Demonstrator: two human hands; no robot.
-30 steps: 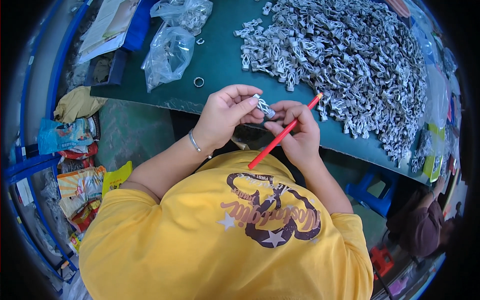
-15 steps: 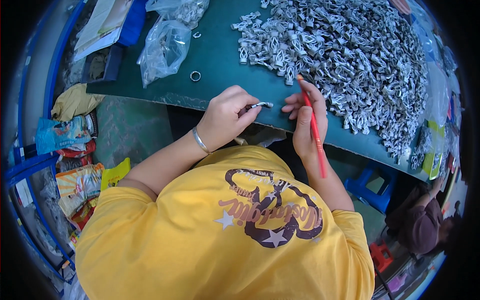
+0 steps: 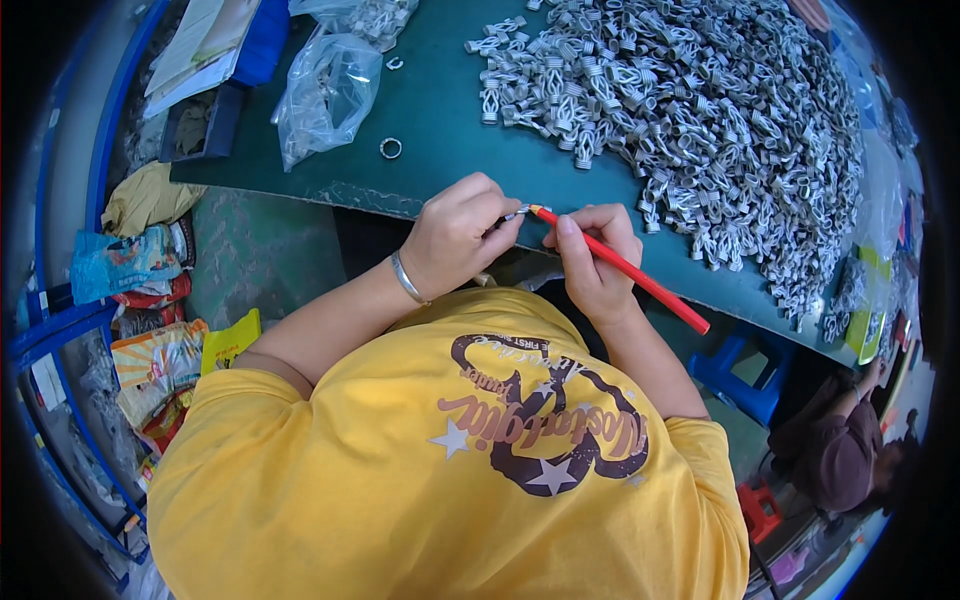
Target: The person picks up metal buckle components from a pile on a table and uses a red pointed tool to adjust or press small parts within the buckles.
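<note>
My left hand (image 3: 457, 238), with a silver bangle at its wrist, pinches a small silver metal piece (image 3: 520, 212) just past the table's near edge. My fingers cover much of that piece. In my right hand (image 3: 597, 262) is a thick red pencil (image 3: 650, 284), gripped like a pen and slanting down to the right. Its yellowish tip touches or almost touches the metal piece; I cannot tell which. Beyond my right hand spreads a large heap of looped silver metal pieces (image 3: 690, 120) with ribbed ends. A small metal ring (image 3: 390, 149) lies on the green table (image 3: 430, 120).
A clear plastic bag (image 3: 325, 100) with small parts stands at the far left. Beside it are a grey bin (image 3: 205, 130) and papers (image 3: 200, 55). A blue stool (image 3: 742, 375) is under the table's right side. Another person (image 3: 835, 440) is at the lower right.
My right hand has turned and moved left, swinging the pencil from nearly upright to slanted, its tip now at the metal piece. My left hand has barely moved.
</note>
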